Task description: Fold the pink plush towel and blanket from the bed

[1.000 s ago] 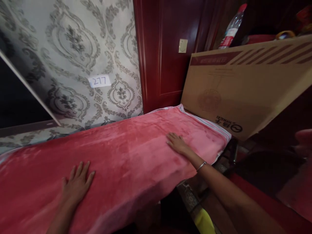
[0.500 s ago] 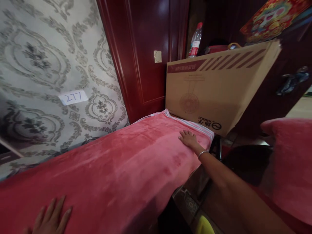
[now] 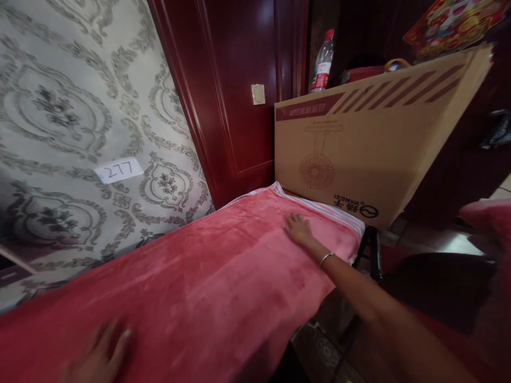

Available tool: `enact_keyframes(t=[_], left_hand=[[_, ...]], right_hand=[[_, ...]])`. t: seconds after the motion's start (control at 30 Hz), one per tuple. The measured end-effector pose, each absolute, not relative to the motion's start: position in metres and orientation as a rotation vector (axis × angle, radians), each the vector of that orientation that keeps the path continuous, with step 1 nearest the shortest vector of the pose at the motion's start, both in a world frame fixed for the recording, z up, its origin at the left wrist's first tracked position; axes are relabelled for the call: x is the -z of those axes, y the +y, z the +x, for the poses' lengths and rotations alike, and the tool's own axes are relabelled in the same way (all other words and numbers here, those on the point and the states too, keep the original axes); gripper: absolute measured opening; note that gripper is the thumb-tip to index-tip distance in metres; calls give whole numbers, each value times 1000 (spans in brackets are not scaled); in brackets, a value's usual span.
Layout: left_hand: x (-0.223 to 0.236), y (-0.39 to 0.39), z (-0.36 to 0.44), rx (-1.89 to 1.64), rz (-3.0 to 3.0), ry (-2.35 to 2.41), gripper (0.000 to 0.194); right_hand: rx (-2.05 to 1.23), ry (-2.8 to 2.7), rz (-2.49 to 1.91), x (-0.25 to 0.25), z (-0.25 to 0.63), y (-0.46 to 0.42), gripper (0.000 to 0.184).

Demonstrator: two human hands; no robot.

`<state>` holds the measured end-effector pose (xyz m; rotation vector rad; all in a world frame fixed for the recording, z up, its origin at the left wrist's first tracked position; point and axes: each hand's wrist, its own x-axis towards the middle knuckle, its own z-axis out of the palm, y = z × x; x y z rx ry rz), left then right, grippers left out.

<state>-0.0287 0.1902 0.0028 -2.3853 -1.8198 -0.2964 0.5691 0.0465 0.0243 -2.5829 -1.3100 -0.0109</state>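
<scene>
A red-pink plush blanket (image 3: 207, 266) is spread over a long raised surface, with a striped edging along its far right end. My right hand (image 3: 298, 229), with a silver bangle at the wrist, lies flat on the blanket near that end, fingers stretched out and holding nothing. Low at the left, my left hand (image 3: 101, 351) is over the blanket with its fingers apart. Motion blurs it, and the bottom edge of the view cuts it off. What lies beneath the blanket is hidden.
A large cardboard box (image 3: 359, 143) stands beyond the blanket's right end, a plastic bottle (image 3: 322, 64) behind its top edge. Patterned wallpaper bears a paper label (image 3: 120, 170) reading 277, beside a dark red wood panel (image 3: 239, 80). More pink cloth (image 3: 491, 229) shows at right.
The view has swung to the right. My right hand moved toward the blanket's striped end, then back a little to the left. My left hand has shifted slightly right over the blanket since half a second ago.
</scene>
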Motion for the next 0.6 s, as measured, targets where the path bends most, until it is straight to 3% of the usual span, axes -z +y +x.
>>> enact_keyframes(t=[0.1,0.27,0.6], left_hand=[[-18,191,44,275,-2542,-1736,76],[-24,188,132,216,-2612,-1572,65],[-6,187,138,96,-2560,-1493,65]], right_hand=[[-33,-1670,-2350,-20,518,86,55],[-70,-2081,-1964,-10,499,120,57],[-13,-1252,-2646,-12,678,76,55]])
